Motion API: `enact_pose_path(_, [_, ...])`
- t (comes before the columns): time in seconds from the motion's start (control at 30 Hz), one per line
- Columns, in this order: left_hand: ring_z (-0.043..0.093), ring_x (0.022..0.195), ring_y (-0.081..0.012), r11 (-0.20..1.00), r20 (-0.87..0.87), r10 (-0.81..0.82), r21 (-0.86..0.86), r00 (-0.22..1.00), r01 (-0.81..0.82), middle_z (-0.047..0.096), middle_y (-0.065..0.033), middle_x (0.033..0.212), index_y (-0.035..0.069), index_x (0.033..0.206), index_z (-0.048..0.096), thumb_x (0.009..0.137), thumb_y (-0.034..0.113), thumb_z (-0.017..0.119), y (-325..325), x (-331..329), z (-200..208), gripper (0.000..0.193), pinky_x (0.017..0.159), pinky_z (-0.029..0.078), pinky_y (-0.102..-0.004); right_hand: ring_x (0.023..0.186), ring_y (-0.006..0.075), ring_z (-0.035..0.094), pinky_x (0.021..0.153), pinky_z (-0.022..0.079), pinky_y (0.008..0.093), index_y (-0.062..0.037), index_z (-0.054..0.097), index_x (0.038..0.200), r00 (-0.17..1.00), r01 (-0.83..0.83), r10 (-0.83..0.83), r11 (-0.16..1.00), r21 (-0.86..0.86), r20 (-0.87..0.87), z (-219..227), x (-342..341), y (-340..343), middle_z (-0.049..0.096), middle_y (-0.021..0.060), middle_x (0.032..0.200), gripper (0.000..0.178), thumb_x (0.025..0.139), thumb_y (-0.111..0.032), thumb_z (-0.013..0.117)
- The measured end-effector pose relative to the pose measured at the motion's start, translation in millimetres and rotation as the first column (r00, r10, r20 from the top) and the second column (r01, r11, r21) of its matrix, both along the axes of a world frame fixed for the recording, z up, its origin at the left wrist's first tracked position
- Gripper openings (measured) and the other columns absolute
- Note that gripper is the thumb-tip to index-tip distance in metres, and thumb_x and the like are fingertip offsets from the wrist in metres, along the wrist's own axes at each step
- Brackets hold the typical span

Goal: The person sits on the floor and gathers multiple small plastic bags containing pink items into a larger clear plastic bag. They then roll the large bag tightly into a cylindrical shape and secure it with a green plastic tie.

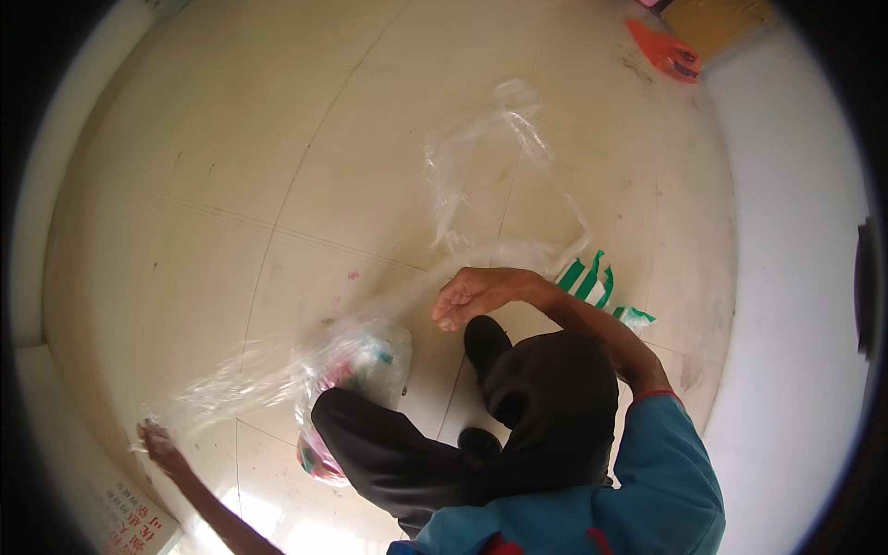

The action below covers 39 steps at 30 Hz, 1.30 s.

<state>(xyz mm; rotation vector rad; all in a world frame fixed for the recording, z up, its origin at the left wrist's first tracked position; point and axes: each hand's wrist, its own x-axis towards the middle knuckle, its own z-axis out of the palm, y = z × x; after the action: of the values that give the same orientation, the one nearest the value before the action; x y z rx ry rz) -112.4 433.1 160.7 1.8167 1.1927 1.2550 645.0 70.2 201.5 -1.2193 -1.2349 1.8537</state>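
Observation:
A long strip of clear plastic film (231,384) stretches across the floor in front of me. At the far left, my left hand (159,444) is closed on one end of it. My right hand (467,296) is in front of my knees, its fingers curled inward. The film passes just beyond that hand; whether anything is in its fingers is hidden. Farther off, the film lies in a loose loop with a crumpled end. Under the film, beside my left knee, sits a clear plastic bag (393,356) with pink, red and green contents.
Green and white packaging pieces (587,282) lie by my right forearm. An orange-red plastic bag (664,54) is at the far right, near a yellowish-brown panel (717,26). A white wall (791,277) runs along the right. A printed white board or box (120,513) stands at the lower left.

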Motion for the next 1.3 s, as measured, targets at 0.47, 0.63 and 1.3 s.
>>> enact_pose_path(0.47, [0.067,0.092,-0.0270,0.811,-0.492,-0.351,-0.585,0.797,-0.004,0.067,-0.0186,0.107,0.002,0.137,0.048,0.076,0.010,0.078,-245,185,-95,0.069,0.080,0.054,-0.0378,0.082,0.0309,0.067,0.073,0.052,0.0391,-0.0016,0.067,0.104,0.715,-0.170,0.210,0.977,-0.125,0.667,-145,-17,-38,0.068,0.0152,0.083,0.057,0.083,-0.055,0.068])
enact_pose_path(0.63, [0.067,0.075,-0.0275,0.835,-0.448,-0.308,-0.550,0.839,0.013,0.067,-0.0164,0.089,0.006,0.150,0.025,0.076,0.013,0.079,-233,244,-84,0.092,0.068,0.055,-0.0386,0.066,0.0239,0.066,0.062,0.049,0.0379,0.0002,0.066,0.085,0.695,-0.349,0.300,0.935,-0.058,0.653,-143,-22,-38,0.063,0.0123,0.068,0.047,0.088,-0.047,0.069])
enact_pose_path(1.3, [0.037,0.138,-0.0358,0.611,-0.394,-0.569,-0.790,0.722,0.050,0.035,-0.0269,0.149,-0.003,0.147,0.031,0.074,0.044,0.083,-180,260,-141,0.101,0.113,0.032,-0.0431,0.057,0.0313,0.055,0.061,0.045,0.0426,0.0042,0.061,0.073,0.691,-0.046,0.009,0.998,0.032,0.723,-160,-15,101,0.058,0.0239,0.066,0.034,0.086,-0.028,0.061])
